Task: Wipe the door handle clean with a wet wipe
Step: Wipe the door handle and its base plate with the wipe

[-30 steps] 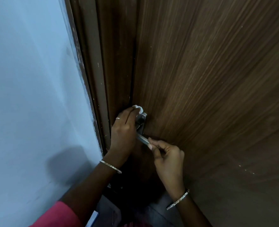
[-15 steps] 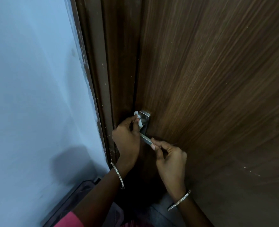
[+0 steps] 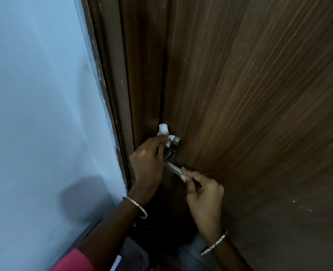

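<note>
Door handle (image 3: 173, 166) sits low on the dark wooden door (image 3: 249, 94), close to the edge that meets the brown frame (image 3: 122, 85), with a pale blue wall (image 3: 34, 94) to the left. I see its metal plate (image 3: 174, 148) upright against the wood and the lever slanting down to the right. My left hand (image 3: 148, 163) is curled closed around a bunched white wet wipe (image 3: 164, 131), pressing it against the top of the plate; a tuft of the wipe sticks up above my knuckles. My right hand (image 3: 204, 192) pinches the free end of the lever between thumb and forefinger, the other fingers folded in. I wear a thin bangle on each wrist, and a pink sleeve (image 3: 73, 260) shows on my left arm at the bottom edge.
</note>
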Demonstrator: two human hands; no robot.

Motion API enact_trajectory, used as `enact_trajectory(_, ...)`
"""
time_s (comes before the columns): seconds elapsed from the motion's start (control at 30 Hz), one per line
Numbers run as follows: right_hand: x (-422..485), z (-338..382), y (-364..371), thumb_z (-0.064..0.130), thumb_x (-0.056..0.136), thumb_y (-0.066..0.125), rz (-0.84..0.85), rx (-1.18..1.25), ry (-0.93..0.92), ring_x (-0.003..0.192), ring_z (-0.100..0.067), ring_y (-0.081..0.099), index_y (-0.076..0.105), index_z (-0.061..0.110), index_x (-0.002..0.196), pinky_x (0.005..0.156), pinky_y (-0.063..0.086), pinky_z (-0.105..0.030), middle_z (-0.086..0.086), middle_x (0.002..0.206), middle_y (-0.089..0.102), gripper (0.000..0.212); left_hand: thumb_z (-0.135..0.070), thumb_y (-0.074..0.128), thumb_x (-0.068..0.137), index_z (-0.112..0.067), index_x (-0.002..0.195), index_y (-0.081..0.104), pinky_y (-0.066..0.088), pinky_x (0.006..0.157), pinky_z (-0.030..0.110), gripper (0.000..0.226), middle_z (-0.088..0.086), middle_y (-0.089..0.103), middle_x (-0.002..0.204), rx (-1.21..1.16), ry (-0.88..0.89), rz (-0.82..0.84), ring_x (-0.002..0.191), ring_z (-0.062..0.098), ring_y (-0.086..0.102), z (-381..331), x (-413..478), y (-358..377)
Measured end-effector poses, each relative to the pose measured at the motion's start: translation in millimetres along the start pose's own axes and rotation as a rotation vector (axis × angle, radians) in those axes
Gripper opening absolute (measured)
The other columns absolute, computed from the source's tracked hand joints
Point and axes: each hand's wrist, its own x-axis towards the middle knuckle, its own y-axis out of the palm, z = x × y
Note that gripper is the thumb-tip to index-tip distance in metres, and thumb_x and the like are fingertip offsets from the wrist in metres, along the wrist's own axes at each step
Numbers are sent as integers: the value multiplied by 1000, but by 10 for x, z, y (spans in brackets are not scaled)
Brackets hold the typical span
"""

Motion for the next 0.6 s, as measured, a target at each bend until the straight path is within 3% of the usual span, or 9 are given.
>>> enact_trajectory(0.07,0,-5,3,10,87,74,1,-3,0,97,7,69,79,26,103,88,53,-11,19,100,77,23,-6,76,83,-12,100,79,43,83,2,17,0,78,98,-12,-26,-8,87,-1,64,2,32,14)
enact_trajectory(0.17,-5,2,5,10,87,73,-2,2,4,96,5,70,79,25,103,87,53,-12,18,100,77,23,-6,76,83,-12,100,79,49,80,10,19,-1,78,97,-24,-25,43,85,4,69,8,-138,50)
enact_trajectory(0.27,-9,10,4,9,88,73,-1,10,8,98,6,70,79,25,104,89,53,-12,18,101,77,24,-3,79,80,-12,101,78,44,85,5,23,1,78,97,-14,32,116,87,7,69,4,-286,67)
enact_trajectory(0.43,0,10,-18,6,87,73,13,14,-4,97,9,68,79,23,104,87,47,-3,17,101,77,25,-3,77,83,-12,102,77,50,84,12,21,2,78,101,-21,65,40,91,6,69,45,-73,45)
enact_trajectory(0.6,-9,17,-21,8,88,73,9,16,-2,98,7,69,78,23,105,87,49,-5,19,101,75,24,-9,73,88,-12,105,76,46,84,6,17,-1,77,101,-32,9,-14,91,-3,63,78,-41,76)
